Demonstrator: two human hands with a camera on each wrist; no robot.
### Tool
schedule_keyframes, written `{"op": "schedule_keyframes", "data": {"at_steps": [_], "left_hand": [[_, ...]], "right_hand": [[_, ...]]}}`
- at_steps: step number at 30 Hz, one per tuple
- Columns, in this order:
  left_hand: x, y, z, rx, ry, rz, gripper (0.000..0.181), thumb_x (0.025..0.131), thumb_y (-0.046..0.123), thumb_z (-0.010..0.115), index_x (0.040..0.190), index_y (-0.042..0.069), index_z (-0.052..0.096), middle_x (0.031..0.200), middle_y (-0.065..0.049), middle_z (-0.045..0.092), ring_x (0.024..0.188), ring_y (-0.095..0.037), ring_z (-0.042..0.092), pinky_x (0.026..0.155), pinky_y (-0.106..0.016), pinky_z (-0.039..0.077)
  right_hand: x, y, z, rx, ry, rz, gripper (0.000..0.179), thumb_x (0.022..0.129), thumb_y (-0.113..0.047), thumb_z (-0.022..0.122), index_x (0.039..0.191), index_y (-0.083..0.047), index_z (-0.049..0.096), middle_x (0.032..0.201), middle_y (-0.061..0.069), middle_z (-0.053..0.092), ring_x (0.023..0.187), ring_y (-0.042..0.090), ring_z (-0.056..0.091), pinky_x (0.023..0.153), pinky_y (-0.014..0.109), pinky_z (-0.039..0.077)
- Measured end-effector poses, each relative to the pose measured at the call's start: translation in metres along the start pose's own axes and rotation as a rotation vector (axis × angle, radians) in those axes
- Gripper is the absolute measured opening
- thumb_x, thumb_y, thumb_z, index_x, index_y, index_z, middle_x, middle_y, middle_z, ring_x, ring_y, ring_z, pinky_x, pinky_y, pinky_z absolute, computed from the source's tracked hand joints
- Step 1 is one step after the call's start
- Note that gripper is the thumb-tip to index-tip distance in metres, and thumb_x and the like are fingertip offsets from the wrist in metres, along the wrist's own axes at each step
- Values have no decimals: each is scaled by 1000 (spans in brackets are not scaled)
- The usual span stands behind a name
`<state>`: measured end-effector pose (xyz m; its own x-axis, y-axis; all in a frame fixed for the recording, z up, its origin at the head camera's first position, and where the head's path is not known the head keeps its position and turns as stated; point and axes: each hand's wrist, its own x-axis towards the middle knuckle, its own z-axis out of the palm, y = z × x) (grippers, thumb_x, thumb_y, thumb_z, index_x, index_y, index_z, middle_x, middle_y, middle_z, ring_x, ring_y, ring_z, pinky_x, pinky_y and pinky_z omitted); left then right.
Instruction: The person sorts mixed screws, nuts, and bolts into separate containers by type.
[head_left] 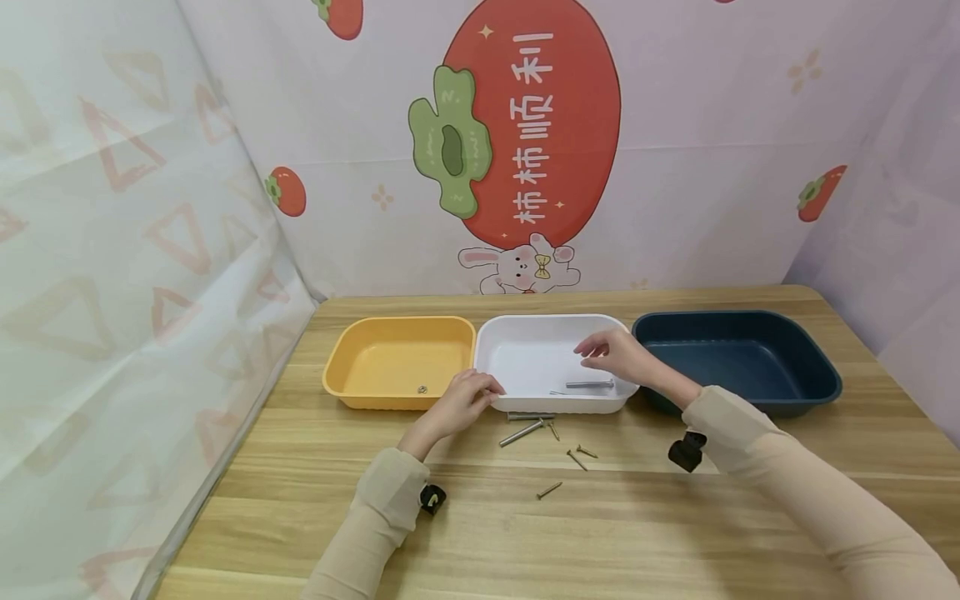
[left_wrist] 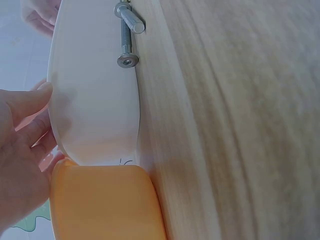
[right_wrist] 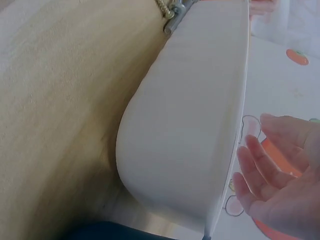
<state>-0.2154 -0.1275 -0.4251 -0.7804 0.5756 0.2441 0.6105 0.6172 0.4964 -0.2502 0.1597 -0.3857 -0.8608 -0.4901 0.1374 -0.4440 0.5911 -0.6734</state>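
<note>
My left hand (head_left: 463, 400) rests at the front left corner of the white tray (head_left: 517, 403), its thumb and fingers at the rim in the left wrist view. Over the right part of this tray is my right hand (head_left: 617, 352), fingers loosely bent with nothing between them. Below it, a silver bolt (head_left: 590, 384) lies inside the tray beside a small thin piece (head_left: 557, 392). Just in front of the tray are two more bolts, one angled (head_left: 521, 433) and one along the tray wall (left_wrist: 126, 42). Brass-coloured screws (head_left: 576, 460) are scattered nearby.
To the left stands a yellow tray (head_left: 360, 396) holding a small metal nut-like piece (head_left: 422, 389). A dark blue tray (head_left: 813, 392) is on the right, close against the white one. One screw (head_left: 549, 490) lies nearer the front of the wooden table (head_left: 570, 550). A printed cloth (head_left: 360, 233) hangs behind.
</note>
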Motion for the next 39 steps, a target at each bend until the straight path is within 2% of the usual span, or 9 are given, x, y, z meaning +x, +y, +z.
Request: {"op": "schedule_keyframes", "data": {"at_steps": [10, 23, 34, 39], "left_hand": [[0, 0, 0, 3, 4, 5, 9, 84, 4, 56, 90, 7, 61, 87, -2, 63, 82, -15, 49, 87, -39, 32], [0, 0, 0, 2, -2, -5, 9, 84, 4, 56, 90, 8, 61, 87, -1, 63, 82, -15, 48, 87, -37, 31], [0, 1, 0, -3, -14, -18, 9, 84, 4, 56, 91, 7, 61, 88, -2, 63, 82, -15, 48, 88, -38, 31], [0, 0, 1, -8, -15, -20, 9, 84, 4, 56, 91, 7, 61, 89, -2, 63, 84, -16, 49, 89, -39, 31]], "right_hand": [[-9, -8, 10, 17, 4, -69, 20, 80, -3, 62, 98, 7, 63, 90, 17, 63, 80, 23, 57, 74, 37, 46], [-20, -24, 25, 50, 41, -140, 17, 80, -2, 62, 96, 1, 64, 91, 13, 63, 81, 20, 57, 76, 40, 46], [-27, -37, 36, 67, 7, -183, 15, 80, -2, 62, 95, 0, 65, 88, 8, 64, 81, 18, 57, 76, 37, 47], [-30, -41, 40, 89, -11, -179, 15, 80, -1, 61, 94, -1, 65, 87, 6, 63, 79, 15, 57, 76, 37, 47]]}}
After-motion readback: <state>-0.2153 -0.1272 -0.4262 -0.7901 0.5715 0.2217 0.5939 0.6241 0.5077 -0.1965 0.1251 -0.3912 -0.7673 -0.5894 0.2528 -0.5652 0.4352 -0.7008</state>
